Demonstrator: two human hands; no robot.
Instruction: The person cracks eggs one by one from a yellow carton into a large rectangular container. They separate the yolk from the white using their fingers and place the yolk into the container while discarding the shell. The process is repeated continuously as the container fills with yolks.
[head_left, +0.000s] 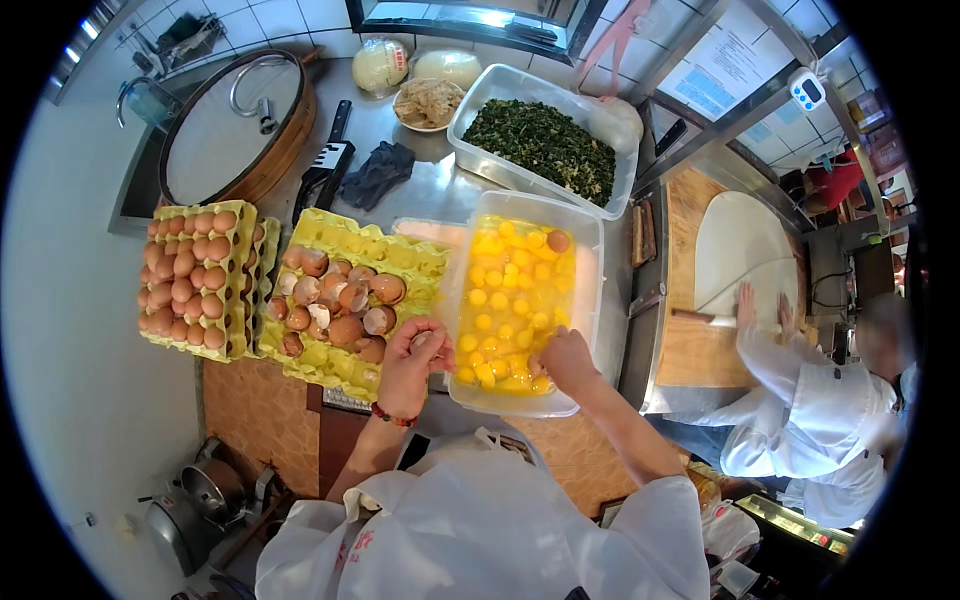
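Note:
A translucent plastic tub (589, 300) in front of me holds many raw yolks in egg white (517, 300). A brown egg (557, 241) sits at its far right corner. My right hand (568, 361) is over the tub's near right part, fingers curled down at the liquid; what they hold, if anything, is hidden. My left hand (418, 360) is between the tub and a yellow egg tray (405, 259), with thumb and fingers bent together; I cannot tell whether a shell is in it. Broken brown eggshells (345, 296) are heaped on that tray.
Stacked trays of whole eggs (187, 277) stand at the left. Behind are a round wooden-rimmed steamer (300, 135), a dark cloth (379, 174), a bowl of brownish food (427, 103) and a tub of chopped greens (544, 146). At right, a co-worker (825, 405) handles a dough sheet (742, 247).

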